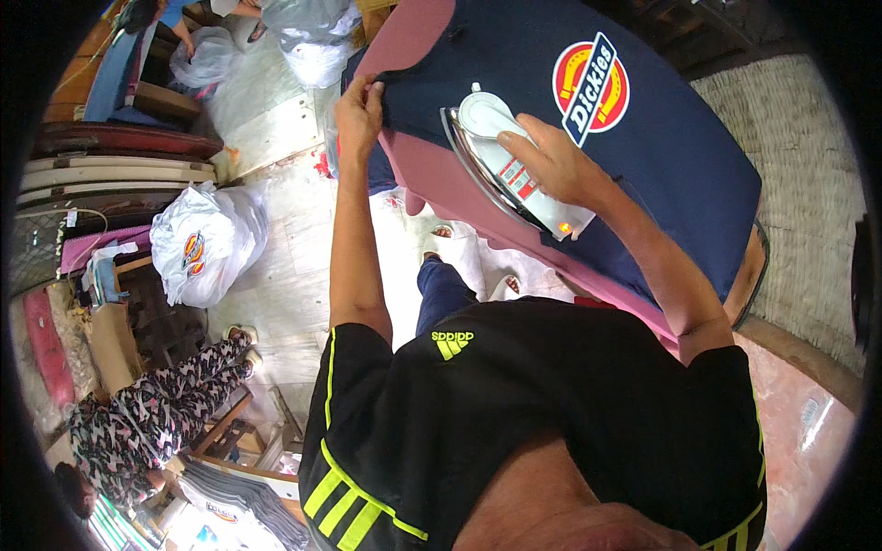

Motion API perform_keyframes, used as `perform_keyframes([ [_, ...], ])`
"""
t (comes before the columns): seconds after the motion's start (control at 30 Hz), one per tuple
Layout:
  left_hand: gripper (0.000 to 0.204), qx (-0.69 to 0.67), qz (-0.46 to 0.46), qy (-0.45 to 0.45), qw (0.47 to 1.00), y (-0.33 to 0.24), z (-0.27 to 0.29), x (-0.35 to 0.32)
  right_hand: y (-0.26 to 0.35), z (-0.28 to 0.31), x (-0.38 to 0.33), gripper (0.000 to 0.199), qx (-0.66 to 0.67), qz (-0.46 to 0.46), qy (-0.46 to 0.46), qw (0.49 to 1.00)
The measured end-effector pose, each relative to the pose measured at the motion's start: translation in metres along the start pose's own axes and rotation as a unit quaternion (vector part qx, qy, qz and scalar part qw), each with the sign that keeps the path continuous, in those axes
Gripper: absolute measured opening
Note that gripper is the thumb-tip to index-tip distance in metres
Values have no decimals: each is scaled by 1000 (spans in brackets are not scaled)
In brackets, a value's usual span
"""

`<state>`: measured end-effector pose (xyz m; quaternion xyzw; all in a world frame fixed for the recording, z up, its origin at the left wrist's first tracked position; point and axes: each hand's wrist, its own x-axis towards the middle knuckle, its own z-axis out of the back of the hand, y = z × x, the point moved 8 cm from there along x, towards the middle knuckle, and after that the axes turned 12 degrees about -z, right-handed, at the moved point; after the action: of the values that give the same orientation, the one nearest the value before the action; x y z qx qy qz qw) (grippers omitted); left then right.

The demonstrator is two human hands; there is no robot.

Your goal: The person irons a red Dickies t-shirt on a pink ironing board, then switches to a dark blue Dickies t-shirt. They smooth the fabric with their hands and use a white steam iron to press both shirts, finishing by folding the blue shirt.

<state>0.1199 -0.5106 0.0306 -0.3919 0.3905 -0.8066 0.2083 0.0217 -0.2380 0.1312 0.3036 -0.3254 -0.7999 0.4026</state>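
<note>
A navy T-shirt (680, 197) with a red and yellow printed logo is spread over a pink-covered ironing board (413, 174). Wrapped around the handle of a white electric iron (487, 119), my right hand (556, 163) presses close to the garment's near edge, left of the print. An orange light glows at the iron's heel; its soleplate faces down and is mostly hidden. At the far left of the board, my left hand (360, 108) pinches the edge of the navy cloth between thumb and fingers.
White plastic bags (207, 241) stand on the pale tiled floor (294, 220) to the left. Beyond lie stacked boards (119, 174). A person in patterned clothes (152, 399) is at lower left, beside folded grey garments (243, 505). Another person's hand (189, 46) shows at top left.
</note>
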Motion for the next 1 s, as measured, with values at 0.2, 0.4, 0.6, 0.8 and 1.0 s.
perform_keyframes([
  [0.2, 24, -96, 83, 9, 992, 8, 5, -1, 40, -21, 54, 33, -74, 73, 36, 994],
  [0.4, 28, -106, 79, 137, 982, 16, 9, 19, 51, -32, 70, 32, -83, 71, 36, 993],
  [0.6, 33, -143, 75, 157, 974, 46, 8, 41, 69, -44, 86, 28, -105, 22, 52, 993],
  [0.8, 28, -125, 87, 208, 966, 33, 5, 43, 71, -35, 70, 39, -89, 11, 58, 994],
  [1.0, 27, 57, -7, 143, 988, -5, -3, 40, 39, -16, 30, 36, -4, -123, 5, 992],
])
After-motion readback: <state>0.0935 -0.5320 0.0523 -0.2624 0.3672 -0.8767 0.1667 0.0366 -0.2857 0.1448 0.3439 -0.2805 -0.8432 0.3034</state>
